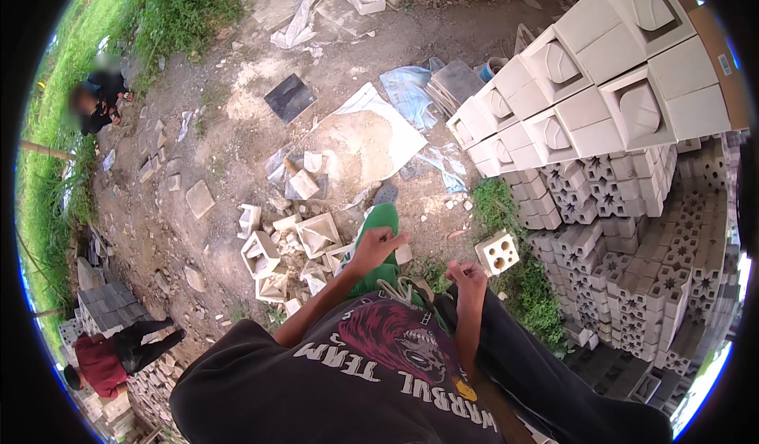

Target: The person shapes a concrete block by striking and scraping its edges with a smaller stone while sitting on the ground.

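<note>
My left hand (378,249) is above my green trouser leg (381,276), its fingers curled and its thumb pointing right. My right hand (467,275) is curled with the fingers bent in, in front of my lap. Nothing shows in either hand, and the two are apart. Closest to my right hand is a cream block (498,253) with several round holes, lying on the ground and not touched. Left of my left hand lies a heap of broken pale concrete blocks (319,235), some hollow and tilted.
Tall stacks of patterned vent blocks (632,286) stand at the right, with larger cream blocks (581,88) above. Ahead lie a white sheet with sand (368,139), a dark square board (289,98) and blue plastic (407,92). One person (103,100) is far left, another (111,361) lower left.
</note>
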The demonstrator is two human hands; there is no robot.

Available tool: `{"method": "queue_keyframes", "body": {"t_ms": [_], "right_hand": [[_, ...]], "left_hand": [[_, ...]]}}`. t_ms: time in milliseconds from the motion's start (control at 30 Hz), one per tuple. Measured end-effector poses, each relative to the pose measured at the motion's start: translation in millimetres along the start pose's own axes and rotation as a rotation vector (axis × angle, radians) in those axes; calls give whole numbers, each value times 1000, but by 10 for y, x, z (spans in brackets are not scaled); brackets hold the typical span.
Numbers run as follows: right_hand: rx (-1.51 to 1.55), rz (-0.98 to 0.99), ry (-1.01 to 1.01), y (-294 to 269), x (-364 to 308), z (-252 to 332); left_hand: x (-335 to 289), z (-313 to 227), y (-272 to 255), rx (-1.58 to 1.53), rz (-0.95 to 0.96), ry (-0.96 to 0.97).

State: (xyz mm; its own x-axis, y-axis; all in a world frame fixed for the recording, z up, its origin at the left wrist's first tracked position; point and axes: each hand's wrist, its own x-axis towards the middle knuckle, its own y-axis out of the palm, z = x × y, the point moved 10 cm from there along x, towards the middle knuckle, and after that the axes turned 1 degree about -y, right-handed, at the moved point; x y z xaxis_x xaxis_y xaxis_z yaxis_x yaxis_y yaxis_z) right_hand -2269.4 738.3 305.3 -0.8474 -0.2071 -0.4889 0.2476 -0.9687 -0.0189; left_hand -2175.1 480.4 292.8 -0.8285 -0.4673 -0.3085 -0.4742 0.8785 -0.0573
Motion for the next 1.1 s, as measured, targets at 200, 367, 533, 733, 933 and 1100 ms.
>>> {"method": "queue_keyframes", "body": {"t_ms": [200, 367, 533, 733, 933, 1100], "right_hand": [[-75, -42, -121, 726, 1149, 1442], [-177, 116, -174, 1366, 1963, 2016], [-222, 285, -167, 1943, 2862, 2407], [-208, 568, -49, 2926, 4095, 2595], [-332, 812, -23, 3999, 4865, 3377], [-441, 1000, -48, 4801, 5153, 3695]], "left_hand": [[1529, -1135, 140, 199, 217, -45], [2435, -1491, 5, -91, 186, -19], [3112, -1656, -277, -115, 91, -4], [4029, -1922, -750, -35, -160, -95], [4716, -2513, -1402, -44, -510, -136], [4780, -2668, -1858, -11, -763, -157]]}}
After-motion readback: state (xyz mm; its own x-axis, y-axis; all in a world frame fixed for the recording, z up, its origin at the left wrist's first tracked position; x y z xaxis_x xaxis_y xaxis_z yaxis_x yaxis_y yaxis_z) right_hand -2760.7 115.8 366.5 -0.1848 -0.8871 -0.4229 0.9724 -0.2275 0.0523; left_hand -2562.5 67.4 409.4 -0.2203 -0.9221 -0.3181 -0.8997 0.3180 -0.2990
